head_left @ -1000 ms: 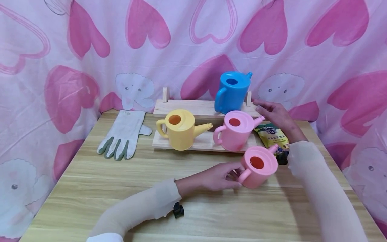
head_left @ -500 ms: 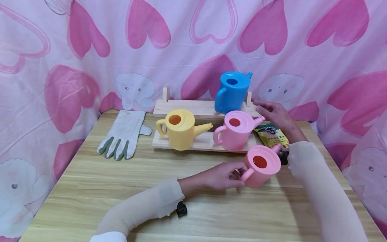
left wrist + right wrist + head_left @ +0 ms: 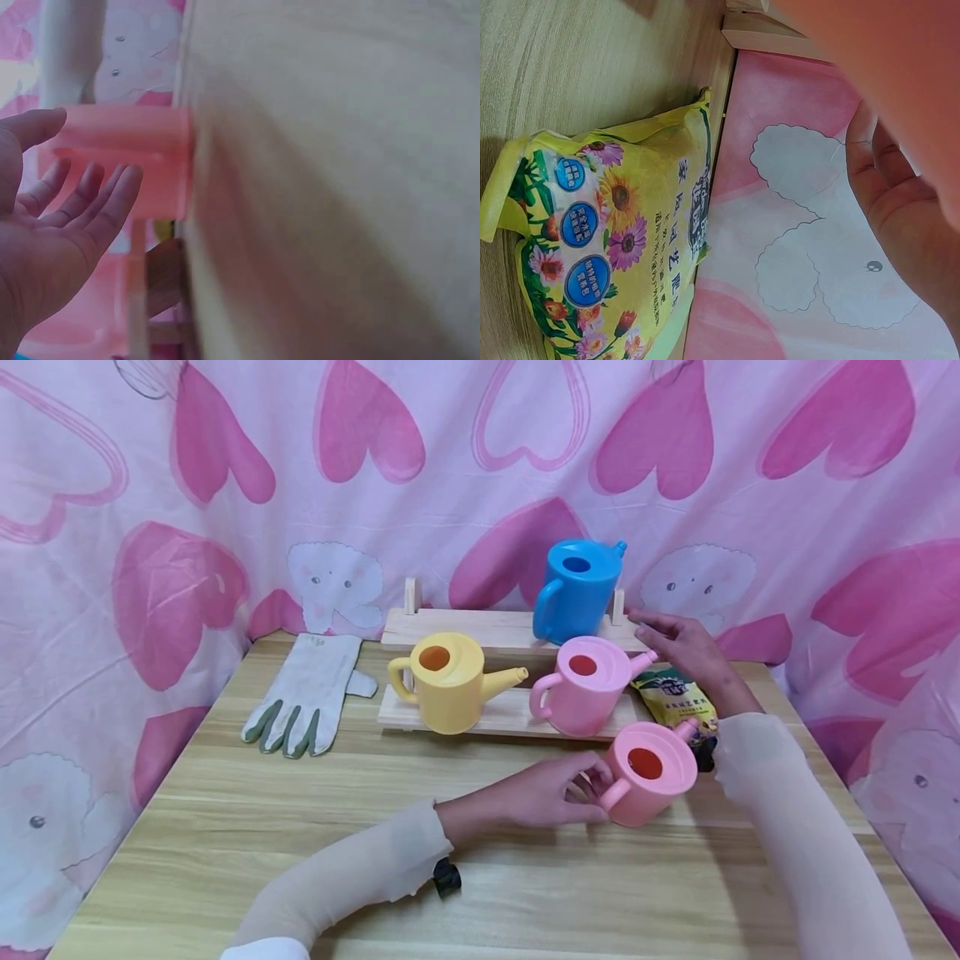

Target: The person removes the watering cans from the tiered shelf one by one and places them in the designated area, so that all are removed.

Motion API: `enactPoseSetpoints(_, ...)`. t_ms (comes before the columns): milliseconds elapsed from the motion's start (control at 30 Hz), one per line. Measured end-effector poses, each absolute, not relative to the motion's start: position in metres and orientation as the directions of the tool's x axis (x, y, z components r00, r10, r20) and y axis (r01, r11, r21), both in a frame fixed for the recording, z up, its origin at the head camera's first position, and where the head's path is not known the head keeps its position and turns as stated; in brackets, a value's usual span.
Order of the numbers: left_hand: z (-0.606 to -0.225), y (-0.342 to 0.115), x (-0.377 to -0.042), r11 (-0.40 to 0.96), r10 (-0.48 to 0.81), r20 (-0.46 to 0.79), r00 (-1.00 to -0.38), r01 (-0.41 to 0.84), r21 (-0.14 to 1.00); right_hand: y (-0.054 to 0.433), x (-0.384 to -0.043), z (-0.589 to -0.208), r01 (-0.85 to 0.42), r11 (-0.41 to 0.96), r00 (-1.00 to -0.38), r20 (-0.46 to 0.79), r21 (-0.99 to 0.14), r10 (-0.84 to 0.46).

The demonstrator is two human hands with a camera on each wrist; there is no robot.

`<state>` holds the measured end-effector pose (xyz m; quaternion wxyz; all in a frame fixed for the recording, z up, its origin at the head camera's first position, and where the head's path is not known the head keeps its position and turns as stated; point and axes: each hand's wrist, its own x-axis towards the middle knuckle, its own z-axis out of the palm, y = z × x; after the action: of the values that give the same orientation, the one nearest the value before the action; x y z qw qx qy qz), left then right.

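Observation:
In the head view a pink watering can (image 3: 649, 774) stands on the table near its middle right, spout pointing away to the right. My left hand (image 3: 551, 793) is at its handle, thumb and fingers spread. In the left wrist view the fingers (image 3: 112, 206) are loosely bent and not wrapped round the can (image 3: 161, 161). My right hand (image 3: 686, 647) holds the right end of the two-tier wooden shelf (image 3: 461, 625); its fingertips are partly hidden in the right wrist view. The shelf bears a blue watering can (image 3: 577, 597) above, and a yellow one (image 3: 450, 689) and a pink one (image 3: 588, 689) below.
A yellow bag with flower pictures (image 3: 622, 232) lies right of the shelf, under my right forearm. A white work glove with green fingertips (image 3: 307, 689) lies at left. A pink heart-print curtain (image 3: 480, 468) hangs behind the table (image 3: 300, 827).
The front pink watering can has shifted slightly right and then stopped. My left hand moved with it, and its fingers have now loosened from the handle. The right hand keeps its place.

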<state>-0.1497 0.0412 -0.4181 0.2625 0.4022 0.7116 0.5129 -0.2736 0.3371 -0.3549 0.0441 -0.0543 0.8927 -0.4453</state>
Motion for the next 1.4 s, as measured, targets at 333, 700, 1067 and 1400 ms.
enactPoseSetpoints(333,-0.355,0.009,-0.164,0.147,0.75,0.286,-0.596,0.572,0.807,0.338,-0.273,-0.355,-0.046,0.602,-0.989,-0.047,-0.797,-0.138)
enactPoseSetpoints(700,-0.296,-0.012,-0.202,0.173,0.519,0.461,-0.72,0.617,0.768,0.336,-0.276,-0.348,-0.036,0.622,-0.983,-0.085,-0.783,-0.164)
enactPoseSetpoints(1067,-0.282,-0.004,-0.233,0.249,0.315,0.464,-0.828,0.544,0.801,0.333,-0.276,-0.346,-0.037,0.636,-0.981,-0.095,-0.771,-0.171)
enactPoseSetpoints(1400,-0.288,0.006,-0.243,0.283,0.273,0.36,-0.892,0.432,0.856,0.334,-0.276,-0.345,-0.026,0.627,-0.98,-0.103,-0.778,-0.169)
